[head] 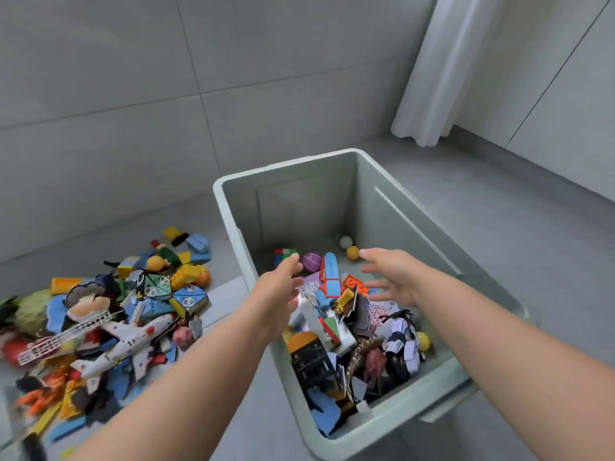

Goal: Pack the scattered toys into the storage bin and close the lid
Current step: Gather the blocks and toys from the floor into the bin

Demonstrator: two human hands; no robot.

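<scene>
Storage bin [412,221], centre of frame: moulded plastic, pale grey-green, smooth, satin-matt.
Toy aeroplane [133,337], lower left: hard white plastic, glossy.
Yellow building bricks [186,272], left of centre: studded plastic, slight sheen.
Blue flat pieces [153,309], lower left: foam-like, matt, rough-edged.
Orange ball [352,252], inside the bin: smooth, dull shine.
Floor [499,227], right: grey tile, matt.
Wall [100,78], upper left: large grey tiles, smooth, faint sheen.
Curtain [442,71], upper right: white cloth, soft, matt, in folds.
</scene>
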